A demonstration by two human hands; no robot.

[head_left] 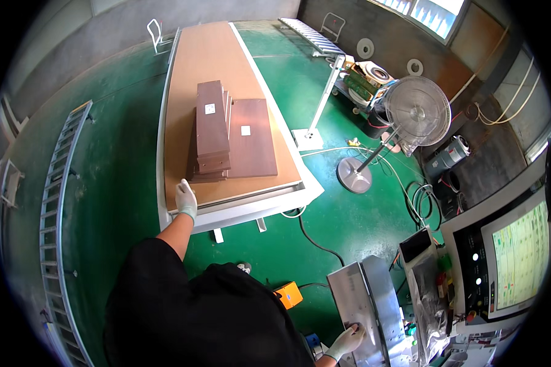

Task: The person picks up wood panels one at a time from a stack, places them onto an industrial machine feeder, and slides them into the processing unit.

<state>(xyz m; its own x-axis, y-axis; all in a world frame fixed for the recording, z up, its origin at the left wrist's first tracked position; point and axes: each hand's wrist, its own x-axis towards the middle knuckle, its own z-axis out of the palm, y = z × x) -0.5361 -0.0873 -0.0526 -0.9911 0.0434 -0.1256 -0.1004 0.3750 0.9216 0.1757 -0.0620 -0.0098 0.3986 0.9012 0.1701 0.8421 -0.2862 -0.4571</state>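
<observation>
My left hand (186,199), in a white glove, is at the near left corner of a stack of long brown panels (211,131). Its fingers point away from me, partly stretched out, and no held thing shows in them. A wider brown panel (253,137) lies to the right of the stack; both carry a white label. They rest on a long table topped with tan board (202,46). At the lower right my right hand (348,341), also gloved, is on a grey metal plate (352,293). Its fingers are bent together by a small dark spot, and what they hold, if anything, is hidden.
A pedestal fan (417,111) stands right of the table, with a white post (326,101) between. A lit screen (520,254) is at the right. An orange box (288,295) and cables lie on the green floor. Roller conveyors (61,177) run along the left.
</observation>
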